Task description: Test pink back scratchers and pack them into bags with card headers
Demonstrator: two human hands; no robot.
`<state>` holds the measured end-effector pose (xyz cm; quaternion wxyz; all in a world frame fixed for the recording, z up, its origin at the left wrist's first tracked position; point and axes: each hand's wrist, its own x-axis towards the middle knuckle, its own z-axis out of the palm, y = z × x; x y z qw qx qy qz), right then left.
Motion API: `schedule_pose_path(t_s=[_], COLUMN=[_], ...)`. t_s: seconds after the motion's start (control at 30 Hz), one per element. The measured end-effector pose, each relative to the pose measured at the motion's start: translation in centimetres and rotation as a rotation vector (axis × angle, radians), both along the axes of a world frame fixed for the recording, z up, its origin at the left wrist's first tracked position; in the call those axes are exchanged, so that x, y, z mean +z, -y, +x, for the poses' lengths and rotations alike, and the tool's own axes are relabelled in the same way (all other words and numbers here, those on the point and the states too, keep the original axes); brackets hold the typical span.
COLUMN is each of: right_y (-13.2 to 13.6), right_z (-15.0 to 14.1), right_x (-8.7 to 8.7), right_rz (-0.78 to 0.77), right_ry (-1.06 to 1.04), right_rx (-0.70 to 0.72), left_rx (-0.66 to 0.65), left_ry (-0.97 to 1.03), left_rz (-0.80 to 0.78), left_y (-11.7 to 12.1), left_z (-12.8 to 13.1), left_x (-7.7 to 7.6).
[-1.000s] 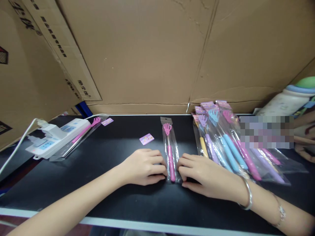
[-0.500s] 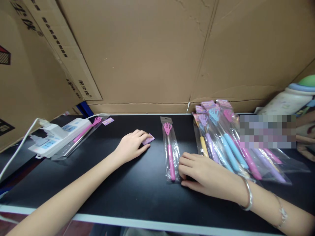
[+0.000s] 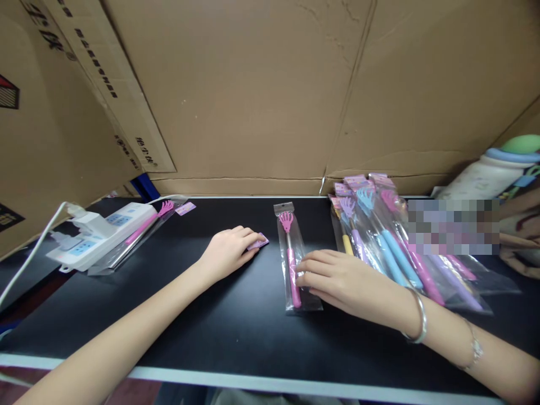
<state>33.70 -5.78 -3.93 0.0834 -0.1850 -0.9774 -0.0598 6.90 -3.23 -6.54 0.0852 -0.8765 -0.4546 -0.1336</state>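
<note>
A pink back scratcher in a clear plastic bag (image 3: pixel 291 247) lies lengthwise on the black table (image 3: pixel 236 326). My right hand (image 3: pixel 341 278) rests on the bag's lower part, fingers stretched flat and pressing it down. My left hand (image 3: pixel 228 250) lies to the left of the bag, its fingertips on a small pink label card (image 3: pixel 259 242); the fingers are loosely curled over the card.
A pile of bagged back scratchers (image 3: pixel 392 242) in blue, purple, pink and yellow lies to the right. A white power strip (image 3: pixel 97 233) with a plugged cable sits at left, beside another bagged scratcher (image 3: pixel 143 228) and a card (image 3: pixel 184 208). Cardboard walls (image 3: pixel 253 90) close the back.
My left hand left the bag and reached up-left to the pink card. My right hand slid from beside the bag onto it, and the bag tilted slightly.
</note>
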Motion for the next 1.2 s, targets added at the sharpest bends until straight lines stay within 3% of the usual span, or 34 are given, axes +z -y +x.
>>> schedule_pose_path(t_s=[0.17,0.43,1.0,1.2], right_y=[-0.5,-0.1,0.4,-0.3], right_z=[-2.0,-5.0,-4.8,-4.0], right_x=[0.5,0.5,2.1,2.5], right_rz=[0.077,0.076,0.000,0.117], right_ry=[0.088,0.243,0.295,0.100], right_rx=[0.031,0.103,0.135,0.165], left_rx=[-0.005,-0.033,-0.049,-0.067], left_ry=[0.007,0.044,0.054,0.084], left_rz=[0.006,-0.011,-0.003,0.064], left_y=[-0.1,-0.3,-0.2,0.0], left_z=[-0.1,-0.5,-0.6,-0.4], left_x=[0.0,0.0,0.3,0.9])
